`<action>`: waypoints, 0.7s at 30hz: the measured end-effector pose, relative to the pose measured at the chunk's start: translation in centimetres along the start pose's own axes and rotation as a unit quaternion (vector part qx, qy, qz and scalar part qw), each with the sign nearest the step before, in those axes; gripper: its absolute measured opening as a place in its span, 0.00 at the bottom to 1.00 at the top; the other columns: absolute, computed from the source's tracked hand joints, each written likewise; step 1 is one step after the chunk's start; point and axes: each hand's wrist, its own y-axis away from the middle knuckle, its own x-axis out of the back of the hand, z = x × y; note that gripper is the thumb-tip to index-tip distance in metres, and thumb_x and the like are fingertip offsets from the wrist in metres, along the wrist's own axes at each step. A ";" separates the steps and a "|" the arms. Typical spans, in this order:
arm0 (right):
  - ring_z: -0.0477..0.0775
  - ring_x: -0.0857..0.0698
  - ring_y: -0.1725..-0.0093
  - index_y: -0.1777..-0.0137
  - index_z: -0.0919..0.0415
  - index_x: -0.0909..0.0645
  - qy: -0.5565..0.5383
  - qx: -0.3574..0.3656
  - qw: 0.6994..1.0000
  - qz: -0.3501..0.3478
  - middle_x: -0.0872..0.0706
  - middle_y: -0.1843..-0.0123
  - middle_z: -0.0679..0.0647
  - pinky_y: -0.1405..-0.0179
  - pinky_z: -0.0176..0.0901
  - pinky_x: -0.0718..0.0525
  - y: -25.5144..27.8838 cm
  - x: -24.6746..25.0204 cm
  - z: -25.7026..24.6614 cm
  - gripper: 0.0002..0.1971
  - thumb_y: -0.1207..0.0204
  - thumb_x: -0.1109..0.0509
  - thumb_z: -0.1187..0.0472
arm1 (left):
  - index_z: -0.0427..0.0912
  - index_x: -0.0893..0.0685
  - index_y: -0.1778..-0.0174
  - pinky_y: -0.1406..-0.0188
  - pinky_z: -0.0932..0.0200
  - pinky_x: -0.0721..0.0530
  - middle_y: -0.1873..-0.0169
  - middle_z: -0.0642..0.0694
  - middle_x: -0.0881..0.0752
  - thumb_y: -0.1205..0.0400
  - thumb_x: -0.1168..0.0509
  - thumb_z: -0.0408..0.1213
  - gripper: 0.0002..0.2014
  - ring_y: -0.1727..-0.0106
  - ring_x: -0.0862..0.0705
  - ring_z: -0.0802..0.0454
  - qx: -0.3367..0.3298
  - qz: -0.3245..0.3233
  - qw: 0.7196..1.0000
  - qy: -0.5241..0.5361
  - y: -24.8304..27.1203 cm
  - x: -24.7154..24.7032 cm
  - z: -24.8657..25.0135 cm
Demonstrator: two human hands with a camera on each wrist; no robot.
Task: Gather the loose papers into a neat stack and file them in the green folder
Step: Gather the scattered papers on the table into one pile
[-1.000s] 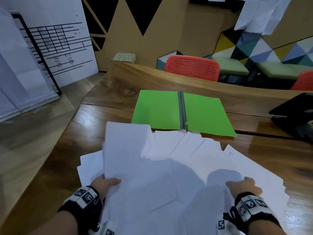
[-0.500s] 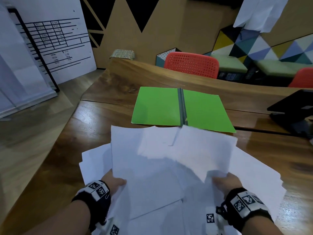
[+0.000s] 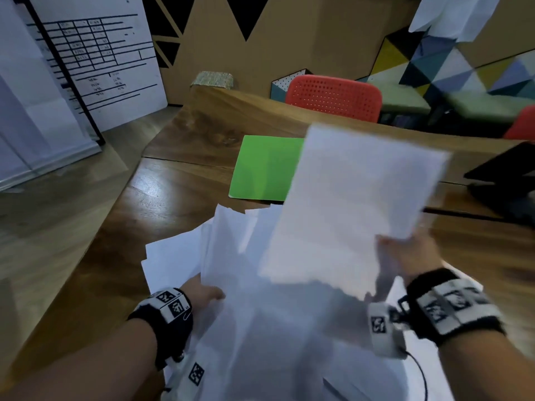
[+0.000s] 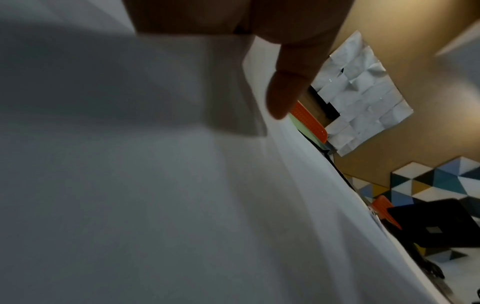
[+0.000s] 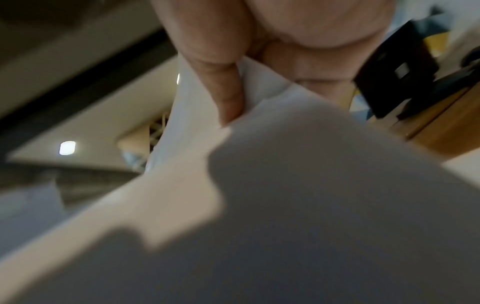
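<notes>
Loose white papers (image 3: 231, 256) lie fanned over the near part of the wooden table (image 3: 179, 180). My right hand (image 3: 405, 256) pinches a bunch of white sheets (image 3: 356, 204) by a lower corner and holds them lifted and tilted; the right wrist view shows the thumb (image 5: 223, 82) pressed on that paper (image 5: 285, 185). My left hand (image 3: 202, 293) is on the near left edge of the spread papers, its thumb (image 4: 288, 88) lying on top of a sheet (image 4: 155, 185); the other fingers are hidden. The green folder (image 3: 266, 169) lies open beyond, its right half hidden by the lifted sheets.
A black device (image 3: 503, 175) sits at the table's right edge. Red chairs (image 3: 333, 96) stand behind the far side of the table. A white board with a printed table (image 3: 95, 59) leans at the left, beside the wood floor (image 3: 43, 227).
My right hand has gathered sheets from the right side of the spread and raised them off the table, covering the folder's right half. The left hand stays at the papers' left edge.
</notes>
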 end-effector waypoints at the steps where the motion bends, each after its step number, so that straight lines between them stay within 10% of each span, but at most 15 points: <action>1: 0.61 0.16 0.51 0.56 0.62 0.20 0.072 0.000 0.996 -0.045 0.16 0.54 0.64 0.63 0.38 0.24 0.3 -1.8 0.9 0.16 0.40 0.28 0.52 | 0.38 0.19 0.40 0.39 0.53 0.23 0.43 0.40 0.15 0.39 0.26 0.43 0.30 0.42 0.18 0.41 0.001 -0.001 0.999 0.033 0.3 0.0 0.2; 3: 0.62 0.17 0.46 0.53 0.61 0.22 0.145 0.002 0.984 -0.107 0.17 0.49 0.62 0.60 0.36 0.28 1.3 -5.4 2.9 0.06 0.29 0.31 0.63 | 0.39 0.19 0.37 0.35 0.51 0.24 0.40 0.41 0.16 0.48 0.26 0.61 0.45 0.40 0.18 0.42 0.018 -0.001 0.997 0.070 0.3 -0.1 0.0; 5: 0.62 0.18 0.39 0.38 0.66 0.24 0.132 0.005 0.974 -0.183 0.18 0.44 0.61 0.51 0.37 0.26 2.4 -8.2 4.7 0.18 0.28 0.31 0.67 | 0.42 0.18 0.40 0.38 0.53 0.25 0.43 0.44 0.16 0.49 0.25 0.65 0.45 0.40 0.18 0.43 0.016 -0.016 0.998 0.056 0.8 -0.6 0.4; 8: 0.60 0.15 0.44 0.39 0.60 0.22 0.062 -0.013 0.967 -0.245 0.14 0.43 0.59 0.43 0.47 0.18 3.5 -9.3 5.6 0.19 0.30 0.29 0.67 | 0.39 0.18 0.42 0.48 0.58 0.27 0.50 0.43 0.17 0.30 0.24 0.38 0.21 0.47 0.19 0.45 -0.004 -0.014 1.000 -0.019 1.4 -1.3 0.6; 11: 0.64 0.18 0.39 0.36 0.55 0.21 0.151 -0.071 0.983 -0.081 0.17 0.36 0.61 0.38 0.49 0.22 2.0 -5.8 7.1 0.21 0.31 0.28 0.58 | 0.38 0.19 0.49 0.53 0.58 0.26 0.52 0.39 0.16 0.27 0.29 0.28 0.12 0.53 0.20 0.45 0.004 0.011 0.999 -0.042 1.2 -1.4 0.4; 13: 0.70 0.25 0.34 0.32 0.51 0.28 0.267 -0.201 0.942 0.034 0.25 0.32 0.63 0.34 0.59 0.26 0.9 -2.2 9.1 0.29 0.34 0.30 0.49 | 0.38 0.21 0.53 0.54 0.58 0.26 0.54 0.38 0.17 0.26 0.30 0.28 0.08 0.54 0.21 0.44 0.011 0.019 0.999 -0.049 1.2 -1.4 0.3; 16: 0.73 0.31 0.34 0.27 0.56 0.40 0.256 -0.349 0.900 0.046 0.35 0.31 0.65 0.34 0.67 0.28 0.8 1.2 11.4 0.46 0.46 0.25 0.48 | 0.36 0.22 0.54 0.54 0.56 0.26 0.55 0.38 0.19 0.25 0.34 0.26 0.06 0.53 0.22 0.42 0.015 0.035 0.998 -0.049 0.8 -1.4 0.3; 21: 0.73 0.22 0.39 0.21 0.57 0.50 0.176 -0.311 0.932 0.064 0.28 0.30 0.71 0.44 0.59 0.21 0.9 1.3 11.6 0.53 0.42 0.20 0.58 | 0.34 0.19 0.56 0.54 0.52 0.24 0.55 0.36 0.17 0.39 0.31 0.35 0.16 0.55 0.20 0.41 0.014 0.049 0.999 -0.001 0.7 -1.2 0.8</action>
